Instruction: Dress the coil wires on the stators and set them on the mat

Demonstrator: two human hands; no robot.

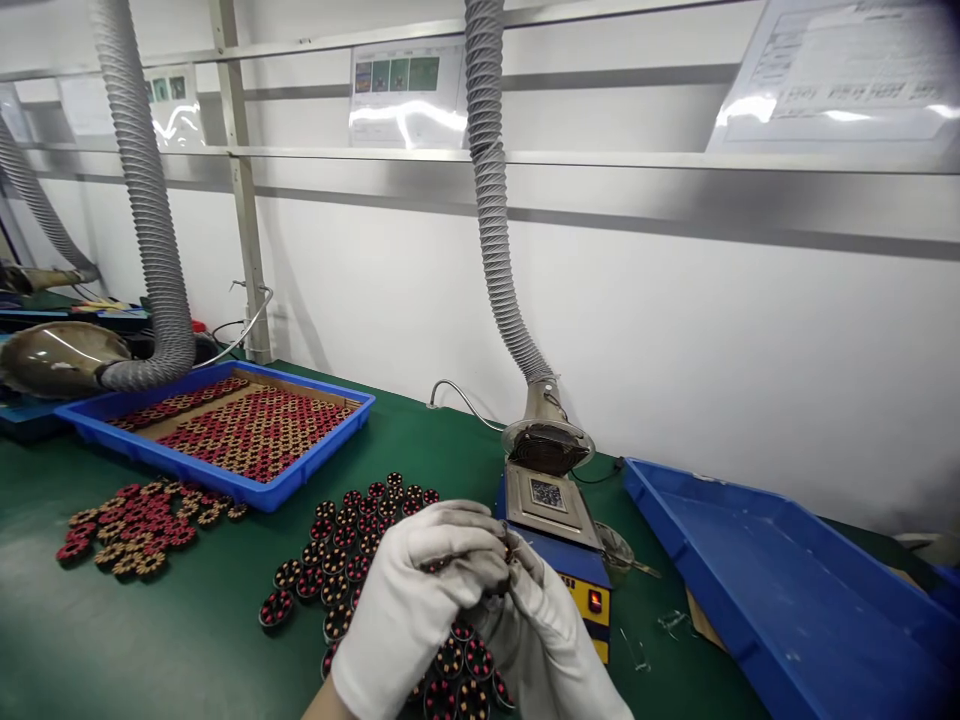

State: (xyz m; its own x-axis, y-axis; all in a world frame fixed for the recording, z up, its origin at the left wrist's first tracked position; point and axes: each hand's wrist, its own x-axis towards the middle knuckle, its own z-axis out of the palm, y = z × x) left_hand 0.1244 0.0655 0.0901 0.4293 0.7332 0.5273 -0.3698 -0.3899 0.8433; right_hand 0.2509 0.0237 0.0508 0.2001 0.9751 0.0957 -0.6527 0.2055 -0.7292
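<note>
My left hand [420, 605], in a white glove, is closed with its fingertips curled around a small dark part [501, 588]. From the other side my right hand [551, 635], also gloved, pinches the same part; most of it is hidden by the fingers. Below and behind my hands lie many round black parts [341, 535] with red and tan dots inside their rims. Just beyond my right hand stands a blue and yellow solder pot [559, 570] with a lit red switch and a square metal top.
A fume extraction hose [491, 180] hangs over the pot. At left, a blue tray [274, 495] holds rows of red and tan flower-shaped parts, with a loose pile [142, 530] before it. Another blue tray [780, 580] is at right. Wire scraps [671, 622] and a ladle-like dish [615, 545] lie nearby.
</note>
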